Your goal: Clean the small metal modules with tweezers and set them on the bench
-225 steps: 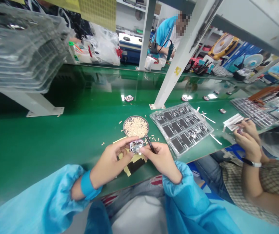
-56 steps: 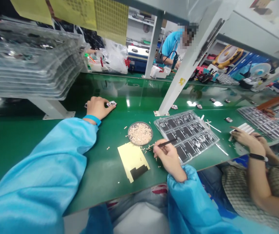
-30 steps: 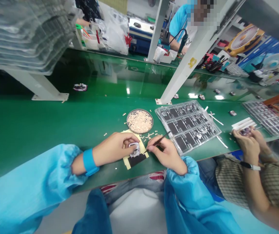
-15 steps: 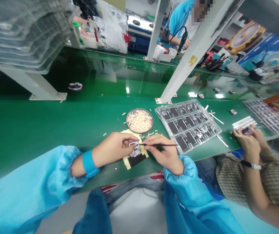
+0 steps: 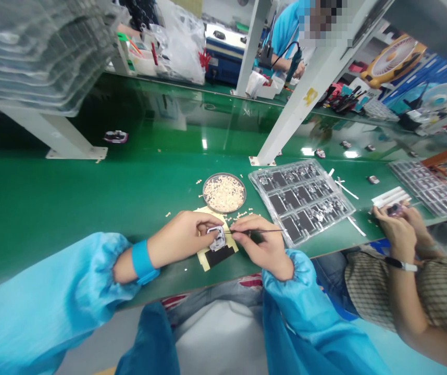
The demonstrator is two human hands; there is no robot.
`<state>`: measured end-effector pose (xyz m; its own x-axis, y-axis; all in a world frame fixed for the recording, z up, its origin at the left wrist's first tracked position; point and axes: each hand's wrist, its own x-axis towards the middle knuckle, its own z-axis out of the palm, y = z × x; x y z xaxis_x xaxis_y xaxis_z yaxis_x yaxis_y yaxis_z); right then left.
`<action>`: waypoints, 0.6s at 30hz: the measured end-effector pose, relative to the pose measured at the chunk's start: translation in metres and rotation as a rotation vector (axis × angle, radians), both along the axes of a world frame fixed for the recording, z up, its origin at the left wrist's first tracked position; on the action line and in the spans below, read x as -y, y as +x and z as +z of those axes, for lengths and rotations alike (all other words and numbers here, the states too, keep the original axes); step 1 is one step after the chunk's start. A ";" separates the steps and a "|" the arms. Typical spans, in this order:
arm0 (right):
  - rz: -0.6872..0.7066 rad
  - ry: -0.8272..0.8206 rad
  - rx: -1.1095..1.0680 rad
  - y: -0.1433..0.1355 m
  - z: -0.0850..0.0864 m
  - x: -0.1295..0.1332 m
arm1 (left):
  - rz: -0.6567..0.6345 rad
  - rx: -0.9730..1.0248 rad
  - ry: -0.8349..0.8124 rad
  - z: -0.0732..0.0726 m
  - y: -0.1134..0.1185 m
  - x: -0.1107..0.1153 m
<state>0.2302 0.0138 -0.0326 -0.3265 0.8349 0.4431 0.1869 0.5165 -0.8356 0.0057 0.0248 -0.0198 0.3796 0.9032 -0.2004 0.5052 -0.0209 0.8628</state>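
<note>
My left hand point(image 5: 186, 234) is closed on a small white and purple plastic housing point(image 5: 217, 238) with dark parts inside, pinched between thumb and fingers. Dark slim tweezers point(image 5: 262, 230) lie in my right hand point(image 5: 260, 240), their tips at the housing's right edge. Whether the tips grip anything is too small to make out. Beneath both hands is a yellow sheet point(image 5: 205, 263) with a black patch point(image 5: 220, 255). Just beyond stands a round dish point(image 5: 224, 192) full of tiny cream-coloured pieces, some of them scattered around it.
A clear compartment tray point(image 5: 301, 200) of black and silver parts lies to my right. Past it, a co-worker's hands point(image 5: 399, 224) hold a similar housing. White posts point(image 5: 301, 94) rise from the green bench. Another housing point(image 5: 116, 136) sits far left, below stacked clear trays point(image 5: 39, 57).
The tweezers have turned slightly in my right hand. The housing far left has moved a little leftward. My left hand keeps its hold.
</note>
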 end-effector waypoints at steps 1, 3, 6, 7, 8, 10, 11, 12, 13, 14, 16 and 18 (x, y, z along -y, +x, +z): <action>-0.010 -0.011 -0.004 0.001 0.000 0.001 | 0.001 0.013 -0.006 0.001 0.000 0.000; -0.020 -0.039 0.003 0.003 0.001 0.003 | -0.006 0.061 -0.029 0.004 -0.001 -0.001; -0.020 -0.072 0.043 0.006 0.000 0.005 | -0.018 0.162 -0.102 0.006 -0.002 -0.002; -0.018 -0.079 0.051 0.006 0.000 0.005 | -0.014 0.191 -0.126 0.006 -0.002 -0.003; -0.015 -0.084 0.056 0.006 0.000 0.004 | -0.007 0.212 -0.144 0.006 -0.002 -0.003; -0.006 -0.096 0.066 0.005 0.000 0.003 | 0.005 0.234 -0.162 0.006 -0.002 -0.003; 0.001 -0.106 0.072 0.004 0.000 0.003 | 0.007 0.236 -0.165 0.006 -0.002 -0.003; 0.010 -0.119 0.074 0.004 0.000 0.002 | 0.006 0.232 -0.167 0.006 -0.003 -0.004; 0.022 -0.138 0.069 0.003 0.000 0.001 | 0.004 0.221 -0.169 0.006 -0.003 -0.004; 0.032 -0.165 0.053 0.003 0.000 0.000 | 0.000 0.207 -0.169 0.007 -0.004 -0.004; 0.059 -0.246 -0.021 0.002 -0.001 -0.002 | -0.015 0.183 -0.161 0.007 -0.005 -0.004; 0.111 -0.345 -0.112 0.003 -0.003 -0.002 | -0.043 0.173 -0.148 0.006 -0.006 -0.005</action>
